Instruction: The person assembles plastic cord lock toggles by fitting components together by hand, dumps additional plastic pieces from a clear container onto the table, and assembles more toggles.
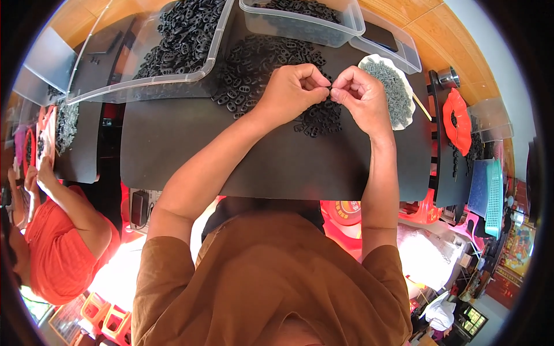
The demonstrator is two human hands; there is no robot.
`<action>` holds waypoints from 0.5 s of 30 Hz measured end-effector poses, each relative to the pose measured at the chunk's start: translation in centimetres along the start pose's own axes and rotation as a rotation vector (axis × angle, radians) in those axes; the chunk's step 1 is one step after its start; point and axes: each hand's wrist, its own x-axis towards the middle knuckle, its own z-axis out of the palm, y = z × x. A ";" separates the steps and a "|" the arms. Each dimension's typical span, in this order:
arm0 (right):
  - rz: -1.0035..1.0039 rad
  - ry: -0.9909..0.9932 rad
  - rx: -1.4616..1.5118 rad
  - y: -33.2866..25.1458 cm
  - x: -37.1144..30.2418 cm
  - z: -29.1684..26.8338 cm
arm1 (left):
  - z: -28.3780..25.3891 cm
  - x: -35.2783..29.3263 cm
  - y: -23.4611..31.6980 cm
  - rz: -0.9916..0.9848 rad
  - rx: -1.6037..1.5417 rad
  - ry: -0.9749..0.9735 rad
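Observation:
Over the dark table (pixel 277 167), my left hand (pixel 294 91) and my right hand (pixel 363 98) meet fingertip to fingertip. Thumb and forefinger of each are pinched on a tiny black plastic part (pixel 330 88), mostly hidden by the fingers. Beneath and behind them spreads a loose pile of small black plastic parts (pixel 245 72), many showing holes. A smaller heap of black pieces (pixel 318 120) lies just below the hands. Right of my right hand, a white scalloped dish (pixel 411 118) holds many tiny grey pieces (pixel 388 86), too small to make out singly.
A large clear bin (pixel 202 72) of black parts stands at the left, and a smaller clear tub (pixel 346 36) at the back. A yellow stick (pixel 422 108) pokes out beside the dish. A red dish (pixel 457 124) sits farther right. At far left works a person in red (pixel 69 248).

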 end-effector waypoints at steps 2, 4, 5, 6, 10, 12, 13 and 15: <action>-0.012 -0.015 -0.033 0.1 0.0 0.0 | 0.1 0.0 -0.2 -0.009 -0.008 -0.012; -0.006 -0.011 -0.011 0.3 0.1 -0.2 | 0.1 0.1 -0.1 -0.025 -0.081 -0.005; 0.000 -0.008 0.010 0.3 0.2 -0.3 | 0.3 0.1 -0.2 -0.023 -0.079 -0.006; -0.004 -0.007 0.012 0.2 0.2 -0.3 | 0.5 0.1 -0.3 -0.061 -0.240 0.024; -0.031 0.109 0.155 -0.5 0.3 0.3 | 0.5 -0.1 -0.1 -0.176 -0.619 0.100; -0.038 0.144 0.211 -0.5 0.4 0.5 | 0.4 0.0 0.1 -0.179 -0.684 0.121; -0.038 0.133 0.254 -0.4 0.4 0.5 | 0.3 0.0 0.1 -0.184 -0.751 0.142; -0.038 0.120 0.295 0.0 0.4 0.8 | 0.3 -0.1 -0.1 -0.177 -0.753 0.114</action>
